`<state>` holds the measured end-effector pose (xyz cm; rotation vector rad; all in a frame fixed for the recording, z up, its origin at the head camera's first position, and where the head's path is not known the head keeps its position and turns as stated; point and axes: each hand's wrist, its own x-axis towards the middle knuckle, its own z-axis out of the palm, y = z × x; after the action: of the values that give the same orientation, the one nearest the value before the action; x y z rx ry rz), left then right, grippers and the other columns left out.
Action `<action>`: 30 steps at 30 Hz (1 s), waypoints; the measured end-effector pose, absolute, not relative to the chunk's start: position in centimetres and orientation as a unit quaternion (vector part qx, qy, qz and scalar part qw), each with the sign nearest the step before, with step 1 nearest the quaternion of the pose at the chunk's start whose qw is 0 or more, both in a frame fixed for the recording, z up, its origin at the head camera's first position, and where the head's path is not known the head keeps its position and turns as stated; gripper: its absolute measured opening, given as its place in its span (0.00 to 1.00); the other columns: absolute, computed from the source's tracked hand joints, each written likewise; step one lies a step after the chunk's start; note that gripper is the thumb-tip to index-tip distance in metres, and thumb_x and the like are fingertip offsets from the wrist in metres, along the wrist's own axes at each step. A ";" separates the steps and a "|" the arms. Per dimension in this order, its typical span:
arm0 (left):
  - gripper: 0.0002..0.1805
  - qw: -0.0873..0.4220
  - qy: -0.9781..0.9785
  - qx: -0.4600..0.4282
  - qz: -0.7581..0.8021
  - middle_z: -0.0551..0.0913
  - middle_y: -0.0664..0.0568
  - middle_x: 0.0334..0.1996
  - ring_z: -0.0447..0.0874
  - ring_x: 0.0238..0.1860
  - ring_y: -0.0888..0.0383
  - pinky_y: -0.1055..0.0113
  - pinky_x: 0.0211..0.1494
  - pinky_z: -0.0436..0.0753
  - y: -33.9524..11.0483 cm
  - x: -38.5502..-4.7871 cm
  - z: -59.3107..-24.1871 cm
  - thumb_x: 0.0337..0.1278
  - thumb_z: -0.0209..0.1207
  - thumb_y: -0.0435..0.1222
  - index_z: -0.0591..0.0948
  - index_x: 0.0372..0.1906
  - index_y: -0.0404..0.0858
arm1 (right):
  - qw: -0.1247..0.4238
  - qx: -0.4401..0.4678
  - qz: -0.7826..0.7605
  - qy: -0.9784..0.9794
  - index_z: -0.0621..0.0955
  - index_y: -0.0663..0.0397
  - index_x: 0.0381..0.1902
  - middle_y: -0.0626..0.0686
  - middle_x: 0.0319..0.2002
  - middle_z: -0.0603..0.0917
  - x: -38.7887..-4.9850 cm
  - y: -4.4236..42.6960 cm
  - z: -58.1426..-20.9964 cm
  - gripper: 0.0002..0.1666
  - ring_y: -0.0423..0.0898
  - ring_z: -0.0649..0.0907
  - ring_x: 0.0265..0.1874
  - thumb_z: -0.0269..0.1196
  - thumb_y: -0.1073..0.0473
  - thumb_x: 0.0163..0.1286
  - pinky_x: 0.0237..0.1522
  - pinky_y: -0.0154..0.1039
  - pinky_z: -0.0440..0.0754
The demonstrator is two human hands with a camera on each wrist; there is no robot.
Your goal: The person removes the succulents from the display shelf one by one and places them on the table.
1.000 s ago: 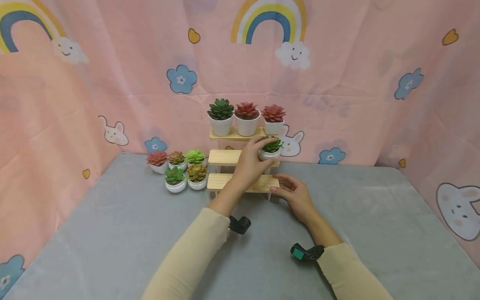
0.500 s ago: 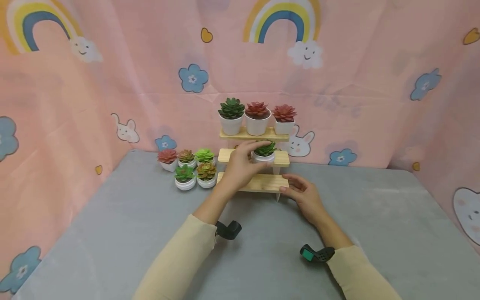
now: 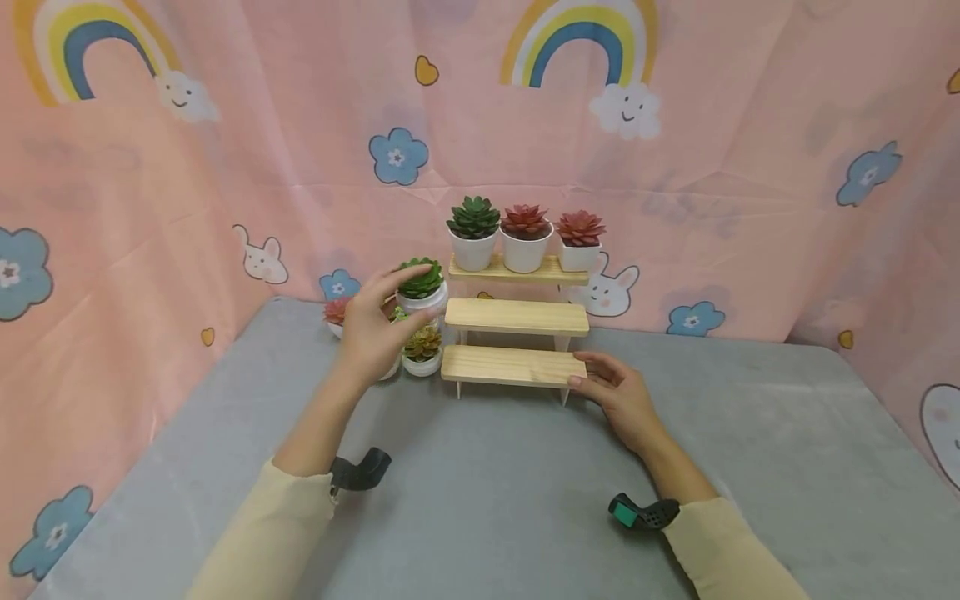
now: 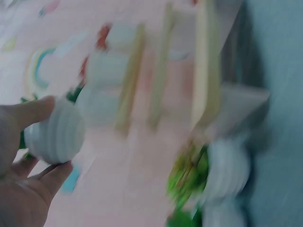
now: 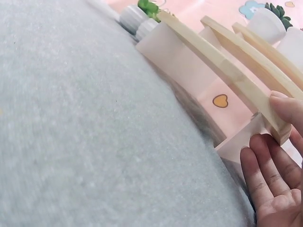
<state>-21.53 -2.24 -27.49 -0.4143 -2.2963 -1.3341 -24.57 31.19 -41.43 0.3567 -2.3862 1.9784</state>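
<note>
My left hand (image 3: 369,329) grips a green potted succulent (image 3: 422,285) in a ribbed white pot, held in the air left of a three-tier wooden display stand (image 3: 517,315). In the left wrist view, thumb and fingers clasp the white pot (image 4: 56,135) from both sides. My right hand (image 3: 624,402) holds the right end of the stand's lowest board (image 3: 502,365). Seen from the right wrist, the thumb (image 5: 285,106) lies on that board while the other fingers curl beneath it. The middle and lowest boards carry no pots.
On the top board stand a dark green succulent (image 3: 474,233), a red one (image 3: 526,239) and another red one (image 3: 580,242). Behind the left hand, several small potted succulents cluster on the grey table (image 3: 487,492), including a yellowish one (image 3: 422,348). A pink patterned curtain (image 3: 315,167) hangs behind.
My left hand has carried the green succulent leftward, from the right end of the middle board, past the stand's left side. My right hand keeps its hold on the lowest board. The head view shifted slightly.
</note>
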 end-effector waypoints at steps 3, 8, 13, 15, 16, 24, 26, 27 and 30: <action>0.29 0.244 -0.833 -0.123 -0.481 0.74 0.47 0.68 0.77 0.64 0.51 0.68 0.64 0.81 -5.0 -20.7 -27.3 0.56 0.70 0.30 0.80 0.65 0.45 | 0.007 0.114 0.635 -0.764 0.74 0.63 0.67 0.67 0.63 0.77 -24.5 31.1 -41.4 0.31 0.30 0.82 0.48 0.67 0.57 0.70 0.48 0.24 0.82; 0.31 0.264 -0.827 -0.086 -0.489 0.75 0.47 0.68 0.75 0.68 0.50 0.67 0.69 0.77 -8.6 -20.2 -27.4 0.57 0.70 0.30 0.79 0.66 0.44 | 0.006 0.110 0.633 -0.766 0.74 0.62 0.67 0.67 0.62 0.78 -24.6 31.0 -41.3 0.31 0.30 0.83 0.47 0.67 0.56 0.70 0.47 0.24 0.83; 0.31 0.269 -0.833 -0.057 -0.480 0.74 0.46 0.70 0.71 0.73 0.46 0.49 0.73 0.72 -10.3 -20.5 -28.0 0.57 0.70 0.31 0.78 0.67 0.44 | 0.009 0.105 0.633 -0.767 0.74 0.62 0.67 0.66 0.61 0.79 -24.6 31.1 -41.4 0.31 0.31 0.83 0.47 0.68 0.56 0.70 0.46 0.24 0.83; 0.30 0.269 -0.833 -0.047 -0.480 0.74 0.45 0.70 0.70 0.73 0.46 0.47 0.73 0.72 -10.8 -20.6 -28.4 0.57 0.70 0.32 0.79 0.67 0.44 | 0.008 0.103 0.633 -0.767 0.74 0.61 0.66 0.65 0.61 0.79 -24.6 31.2 -41.5 0.31 0.31 0.83 0.47 0.68 0.56 0.69 0.47 0.25 0.83; 0.30 0.268 -0.834 -0.040 -0.481 0.73 0.45 0.70 0.69 0.74 0.45 0.47 0.73 0.72 -11.0 -20.7 -28.6 0.58 0.70 0.32 0.79 0.67 0.44 | 0.008 0.104 0.632 -0.768 0.74 0.61 0.66 0.65 0.61 0.79 -24.6 31.2 -41.5 0.31 0.31 0.83 0.47 0.68 0.56 0.70 0.46 0.25 0.83; 0.29 0.263 -0.824 0.026 -0.502 0.69 0.46 0.74 0.68 0.75 0.43 0.48 0.75 0.69 -12.5 -21.5 -30.1 0.58 0.68 0.29 0.79 0.66 0.42 | 0.007 0.102 0.627 -0.772 0.74 0.62 0.66 0.65 0.61 0.79 -24.4 31.2 -41.4 0.31 0.31 0.82 0.47 0.68 0.56 0.70 0.47 0.24 0.82; 0.28 0.259 -0.846 0.021 -0.466 0.72 0.43 0.72 0.69 0.74 0.42 0.47 0.74 0.71 -12.9 -21.8 -30.7 0.58 0.69 0.29 0.80 0.65 0.41 | 0.006 0.102 0.630 -0.770 0.74 0.62 0.66 0.66 0.61 0.79 -24.4 31.2 -41.3 0.31 0.31 0.82 0.47 0.68 0.56 0.70 0.47 0.24 0.82; 0.28 0.255 -0.854 0.018 -0.452 0.73 0.43 0.71 0.69 0.73 0.41 0.47 0.73 0.71 -13.2 -21.9 -31.0 0.57 0.69 0.29 0.80 0.65 0.42 | 0.006 0.102 0.631 -0.769 0.74 0.62 0.66 0.66 0.61 0.79 -24.4 31.2 -41.3 0.31 0.31 0.82 0.47 0.68 0.56 0.70 0.47 0.24 0.82; 0.28 0.242 -0.873 0.006 -0.423 0.71 0.41 0.72 0.67 0.75 0.40 0.46 0.73 0.72 -13.8 -22.3 -31.8 0.57 0.69 0.29 0.80 0.65 0.41 | 0.007 0.101 0.632 -0.769 0.74 0.62 0.66 0.66 0.61 0.78 -24.5 31.1 -41.3 0.31 0.31 0.83 0.47 0.68 0.56 0.69 0.47 0.24 0.82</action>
<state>-22.26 -13.83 -31.85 0.0151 -2.3873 -1.1562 -24.53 31.10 -41.29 0.3161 -2.4033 1.9756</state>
